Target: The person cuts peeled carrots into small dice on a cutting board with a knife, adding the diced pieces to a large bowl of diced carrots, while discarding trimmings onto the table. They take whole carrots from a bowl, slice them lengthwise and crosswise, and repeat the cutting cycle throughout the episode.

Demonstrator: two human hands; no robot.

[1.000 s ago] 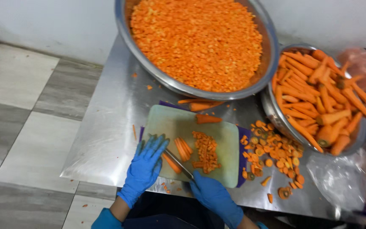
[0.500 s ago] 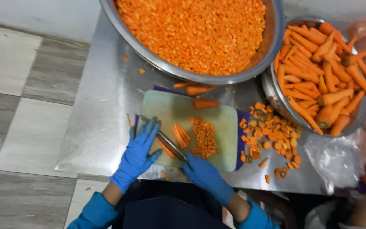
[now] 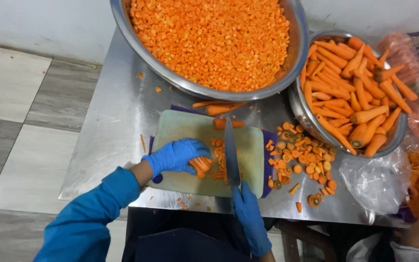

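Observation:
My left hand (image 3: 174, 155), in a blue glove, grips a bunch of carrot sticks (image 3: 200, 166) on the pale green cutting board (image 3: 180, 128). My right hand (image 3: 248, 212), also gloved, holds a knife (image 3: 231, 151) whose blade lies along the board just right of a strip of diced carrot (image 3: 217, 154). A single carrot piece (image 3: 227, 123) rests at the board's far edge, under the knife tip.
A large steel bowl (image 3: 292, 68) of diced carrot sits at the back. A smaller steel bowl (image 3: 302, 109) of peeled carrots stands right. Carrot end slices (image 3: 304, 157) litter the steel table (image 3: 112, 121). A clear plastic bag (image 3: 377, 179) lies at right.
The left hand has closed around the carrot sticks. The knife has swung from a diagonal under the hands to lie straight along the board.

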